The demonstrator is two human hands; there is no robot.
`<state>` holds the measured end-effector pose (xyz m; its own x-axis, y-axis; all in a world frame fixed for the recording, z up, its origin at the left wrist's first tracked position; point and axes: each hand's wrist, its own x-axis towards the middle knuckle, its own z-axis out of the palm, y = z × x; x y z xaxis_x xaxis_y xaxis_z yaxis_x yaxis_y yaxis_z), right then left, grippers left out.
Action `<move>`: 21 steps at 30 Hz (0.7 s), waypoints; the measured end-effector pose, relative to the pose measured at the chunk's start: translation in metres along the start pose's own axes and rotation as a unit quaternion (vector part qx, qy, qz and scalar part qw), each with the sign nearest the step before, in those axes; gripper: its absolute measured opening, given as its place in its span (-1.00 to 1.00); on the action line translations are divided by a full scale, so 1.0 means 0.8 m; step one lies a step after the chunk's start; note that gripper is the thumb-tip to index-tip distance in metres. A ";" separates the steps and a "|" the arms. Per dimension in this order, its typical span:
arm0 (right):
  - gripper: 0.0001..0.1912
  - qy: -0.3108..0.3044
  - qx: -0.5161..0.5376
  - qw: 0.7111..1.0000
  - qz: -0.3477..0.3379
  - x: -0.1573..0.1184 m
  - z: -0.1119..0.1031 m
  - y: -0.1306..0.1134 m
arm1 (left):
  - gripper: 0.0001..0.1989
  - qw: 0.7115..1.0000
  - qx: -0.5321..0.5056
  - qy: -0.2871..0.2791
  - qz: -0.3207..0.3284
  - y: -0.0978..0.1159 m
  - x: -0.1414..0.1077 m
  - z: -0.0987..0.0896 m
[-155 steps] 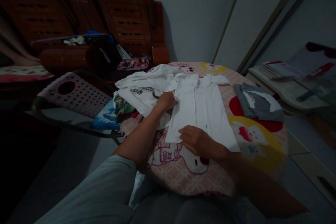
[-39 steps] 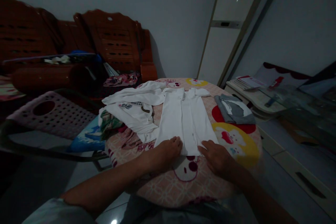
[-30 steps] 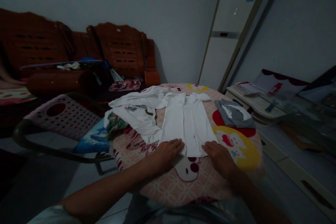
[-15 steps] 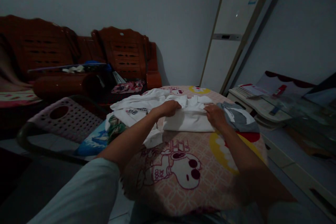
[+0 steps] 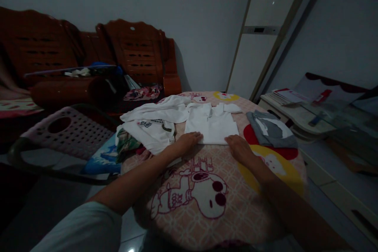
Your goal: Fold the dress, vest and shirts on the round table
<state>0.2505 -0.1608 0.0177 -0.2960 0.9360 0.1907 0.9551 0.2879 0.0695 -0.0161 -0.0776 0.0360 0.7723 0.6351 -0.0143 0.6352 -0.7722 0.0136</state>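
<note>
A white garment [image 5: 212, 124], folded into a rough rectangle with its collar at the far side, lies on a round table with a pink patterned cloth [image 5: 236, 212]. My left hand [image 5: 190, 141] rests on its near left corner, fingers stretched out. On the near right corner lies my right hand [image 5: 236, 145], fingers extended and touching the fabric. Left of it is a loose heap of white clothes [image 5: 156, 130] with dark print. A folded grey garment with a white patch [image 5: 270, 129] lies at the right.
Beyond the table stand reddish wooden seats [image 5: 138, 53] with items on them. A pink woven chair [image 5: 79, 130] is close at the left. At the right are a low cabinet [image 5: 321, 181] and papers [image 5: 288, 96]. A person's limb shows at the far left.
Both hands have let go of the raised fabric and moved nearer, down to the garment's near edge. The garment now lies flat and extends farther back. The view has shifted slightly.
</note>
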 end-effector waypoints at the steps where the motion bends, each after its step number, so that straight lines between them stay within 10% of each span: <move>1: -0.64 -0.017 -0.017 1.000 0.012 0.007 -0.003 -0.002 | -0.48 1.000 0.007 0.004 -0.007 -0.001 0.005 0.001; 6: -0.74 -0.047 -0.017 0.997 0.060 0.018 -0.040 0.009 | -0.50 1.000 0.016 -0.008 0.010 0.001 0.010 -0.022; 15: -0.74 -0.089 0.137 0.986 -0.008 -0.088 -0.070 0.030 | -0.53 0.975 -0.106 -0.115 0.158 0.061 -0.034 -0.070; 21: -0.72 -0.084 0.254 0.964 -0.008 -0.053 -0.106 0.022 | -0.81 0.941 -0.286 -0.135 0.124 0.018 0.019 -0.080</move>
<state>0.2790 -0.2129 0.0936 -0.3449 0.9381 0.0302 0.8451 0.3244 -0.4248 0.0051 -0.0781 0.1002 0.9171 0.3489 -0.1928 0.3930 -0.7102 0.5841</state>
